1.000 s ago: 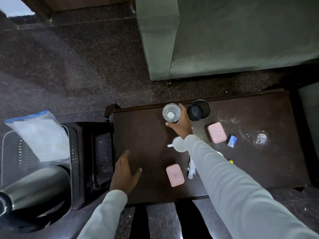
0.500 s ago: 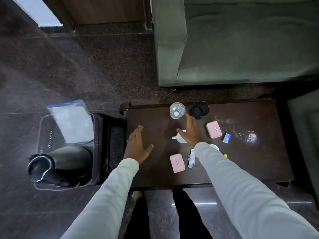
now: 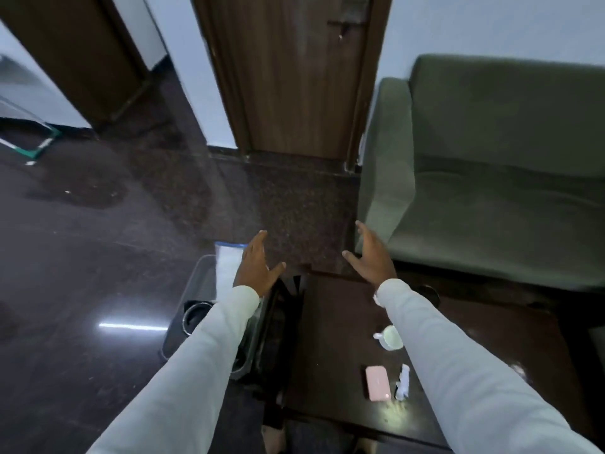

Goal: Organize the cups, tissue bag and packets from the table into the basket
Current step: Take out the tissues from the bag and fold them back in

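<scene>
Both arms are raised in front of me with nothing held. My left hand (image 3: 256, 263) hovers open above the grey basket (image 3: 196, 280) on the floor, which holds a white tissue bag (image 3: 226, 263) with a blue top and a dark metal jug (image 3: 196, 314). My right hand (image 3: 371, 257) is open above the far edge of the dark table (image 3: 330, 339). On the table sit a white cup (image 3: 391, 337), a pink packet (image 3: 378, 383) and a small white sachet (image 3: 403, 381). My right sleeve hides the other cups; only the rim of a black cup (image 3: 430, 291) shows.
A green sofa (image 3: 491, 178) stands right behind the table. A wooden door (image 3: 294, 77) is straight ahead across dark polished floor. A dark stand (image 3: 278, 322) sits between basket and table.
The view has tilted up toward the door. My right hand let go of the clear glass and both hands lifted off the table, open in the air.
</scene>
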